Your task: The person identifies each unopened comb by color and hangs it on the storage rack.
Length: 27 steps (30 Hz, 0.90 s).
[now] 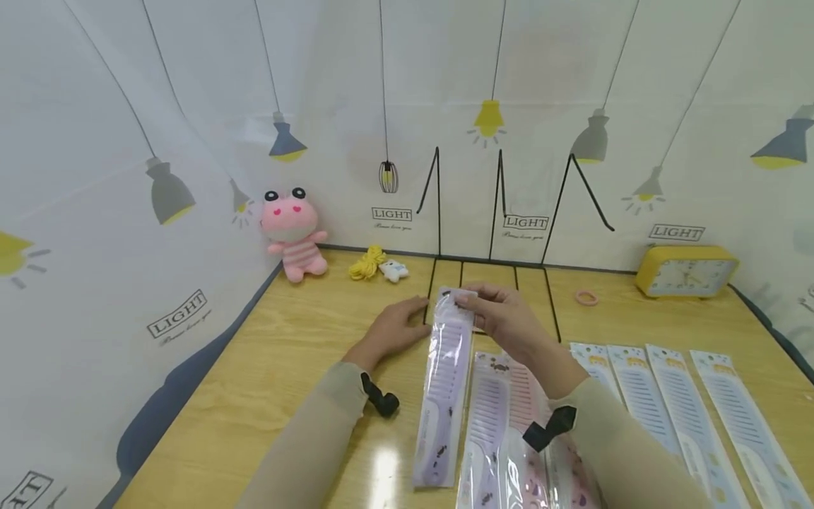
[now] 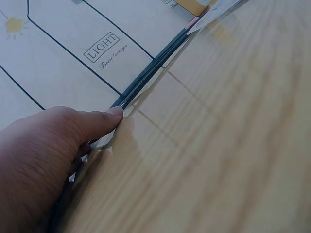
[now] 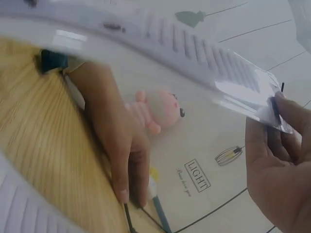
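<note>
On the pale wooden tabletop (image 1: pixel 267 367), centre frame, the right hand (image 1: pixel 509 318) pinches the top end of a lilac plastic comb in clear wrapping (image 1: pixel 445 382), its long axis running down-frame; the left hand (image 1: pixel 394 329) rests flat just left, fingers relaxed.

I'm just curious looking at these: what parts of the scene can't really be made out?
- Head view: the yellow alarm clock's time is too small to read.
- Head view: the pink packaged comb is partly hidden by the right sleeve.
- Left wrist view: the left hand's other fingers are hidden behind its own back.
- Right wrist view: the lilac packaged comb is blurred.
</note>
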Motion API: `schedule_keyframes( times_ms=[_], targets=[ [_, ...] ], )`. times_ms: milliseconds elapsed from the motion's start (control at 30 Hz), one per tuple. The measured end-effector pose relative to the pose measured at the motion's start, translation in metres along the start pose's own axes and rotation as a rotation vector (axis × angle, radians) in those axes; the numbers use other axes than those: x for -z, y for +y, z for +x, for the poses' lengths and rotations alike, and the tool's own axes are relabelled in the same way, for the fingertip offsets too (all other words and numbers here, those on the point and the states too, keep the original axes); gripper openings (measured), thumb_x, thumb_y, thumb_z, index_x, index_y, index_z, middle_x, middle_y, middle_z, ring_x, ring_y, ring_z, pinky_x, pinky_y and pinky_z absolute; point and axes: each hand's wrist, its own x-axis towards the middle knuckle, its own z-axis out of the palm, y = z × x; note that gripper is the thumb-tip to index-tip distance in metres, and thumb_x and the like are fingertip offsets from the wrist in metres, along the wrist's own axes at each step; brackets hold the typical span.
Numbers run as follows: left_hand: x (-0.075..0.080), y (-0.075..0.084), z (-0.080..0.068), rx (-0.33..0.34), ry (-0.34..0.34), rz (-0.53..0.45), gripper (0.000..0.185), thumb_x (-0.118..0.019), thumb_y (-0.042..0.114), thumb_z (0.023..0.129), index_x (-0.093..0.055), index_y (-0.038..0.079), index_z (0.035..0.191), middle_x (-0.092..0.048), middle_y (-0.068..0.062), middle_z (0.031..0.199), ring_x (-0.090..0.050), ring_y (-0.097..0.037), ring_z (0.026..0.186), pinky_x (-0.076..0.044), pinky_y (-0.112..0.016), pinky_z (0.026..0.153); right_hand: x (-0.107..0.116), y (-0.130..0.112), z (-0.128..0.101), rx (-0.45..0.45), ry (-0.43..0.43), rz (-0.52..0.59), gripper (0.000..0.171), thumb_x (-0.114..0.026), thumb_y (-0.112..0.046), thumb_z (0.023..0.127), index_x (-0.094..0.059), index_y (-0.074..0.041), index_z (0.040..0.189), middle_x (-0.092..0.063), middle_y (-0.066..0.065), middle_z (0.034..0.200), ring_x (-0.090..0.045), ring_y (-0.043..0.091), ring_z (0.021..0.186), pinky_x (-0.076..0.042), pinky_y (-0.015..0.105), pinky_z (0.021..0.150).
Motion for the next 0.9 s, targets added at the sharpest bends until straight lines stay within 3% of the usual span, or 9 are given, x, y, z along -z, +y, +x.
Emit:
schedule_keyframes(
  times_ms=[167,267,433,600,667,767,900],
  targets=[
    [0.0,0.0,0.002,0.014,-0.014,0.004,0.068,-0.067,0.05,0.094,-0.048,0.019,0.151,-0.043,-0.006,0.157,-0.038,-0.024,0.144,-0.029,-0.042,0.12,-0.017,-0.021,0.002,0.041,0.158,0.098,0.006,-0.068,-0.012,0.098,-0.072,-0.007,0.097,-0.072,0.003,0.097,-0.068,0.014,0.089,-0.059,0.026,0.078],
    [0.002,0.001,0.003,0.018,-0.006,0.0,0.065,-0.068,0.045,0.094,-0.049,0.019,0.151,-0.043,-0.006,0.156,-0.039,-0.024,0.144,-0.029,-0.042,0.12,-0.029,-0.032,0.007,0.119,0.224,0.042,0.013,-0.07,-0.018,0.096,-0.071,-0.005,0.098,-0.071,0.003,0.098,-0.068,0.015,0.091,-0.059,0.026,0.081],
    [0.006,0.003,0.007,0.004,0.004,0.011,0.063,-0.069,0.04,0.094,-0.049,0.019,0.15,-0.044,-0.006,0.155,-0.04,-0.023,0.144,-0.03,-0.042,0.12,-0.047,-0.053,0.017,0.317,0.28,-0.259,0.028,-0.065,-0.026,0.1,-0.07,0.0,0.108,-0.069,0.005,0.099,-0.066,0.015,0.092,-0.058,0.027,0.085],
    [0.006,0.004,0.005,-0.006,-0.014,0.023,0.07,-0.067,0.052,0.093,-0.048,0.016,0.151,-0.045,-0.007,0.155,-0.041,-0.025,0.143,-0.031,-0.041,0.119,-0.062,-0.073,0.034,0.604,0.365,-0.701,0.026,-0.065,-0.028,0.1,-0.075,-0.004,0.104,-0.074,0.002,0.091,-0.064,0.014,0.073,-0.054,0.021,0.062],
    [0.006,0.003,0.005,-0.01,-0.016,0.033,0.072,-0.066,0.054,0.094,-0.048,0.016,0.151,-0.044,-0.006,0.155,-0.04,-0.024,0.143,-0.031,-0.039,0.119,-0.066,-0.08,0.046,0.722,0.395,-0.839,0.023,-0.066,-0.026,0.099,-0.077,-0.005,0.101,-0.076,0.002,0.091,-0.067,0.013,0.071,-0.054,0.021,0.06],
    [0.004,0.001,0.004,-0.023,-0.009,0.029,0.071,-0.065,0.055,0.094,-0.048,0.016,0.151,-0.044,-0.005,0.155,-0.04,-0.023,0.143,-0.031,-0.039,0.119,-0.069,-0.085,0.062,0.85,0.409,-0.949,0.019,-0.067,-0.019,0.098,-0.078,-0.004,0.1,-0.077,0.006,0.095,-0.072,0.014,0.078,-0.058,0.023,0.067],
    [0.001,0.001,0.002,-0.023,-0.015,-0.002,0.07,-0.064,0.055,0.094,-0.049,0.016,0.15,-0.043,-0.003,0.156,-0.039,-0.022,0.144,-0.03,-0.04,0.12,-0.069,-0.083,0.075,0.871,0.414,-0.976,0.015,-0.069,-0.013,0.097,-0.078,-0.002,0.099,-0.077,0.01,0.096,-0.074,0.019,0.081,-0.061,0.028,0.069]
  ],
)
